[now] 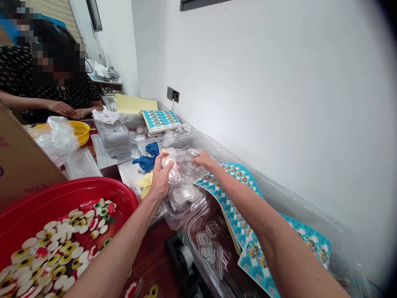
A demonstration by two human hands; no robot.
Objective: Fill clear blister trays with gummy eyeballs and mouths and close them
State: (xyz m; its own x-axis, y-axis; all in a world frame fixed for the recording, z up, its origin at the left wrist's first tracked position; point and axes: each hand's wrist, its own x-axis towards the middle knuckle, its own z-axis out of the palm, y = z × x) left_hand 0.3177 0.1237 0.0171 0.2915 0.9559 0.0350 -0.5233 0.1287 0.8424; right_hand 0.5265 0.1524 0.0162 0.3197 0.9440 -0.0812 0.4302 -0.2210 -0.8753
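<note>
My left hand point(161, 176) is closed round a small stack of clear plastic shells point(172, 170), thumb on top. More clear shells point(183, 193) lie in the clear plastic tub just below it. My right hand point(203, 159) reaches over the same tub with its fingers curled together among the loose clear pieces. Whatever its fingertips pinch is too small and see-through to make out. Under my right forearm, blue printed sheets point(245, 176) lie across the tubs. A blue cloth-like bundle point(148, 158) sits left of my left hand.
At the left stands a red basin point(124, 192) of white, yellow and red eye-like discs, beside a cardboard box point(25, 159). Across the table a person point(63, 108) works with both hands near a yellow basket point(81, 131). The white wall point(263, 82) bounds the right side.
</note>
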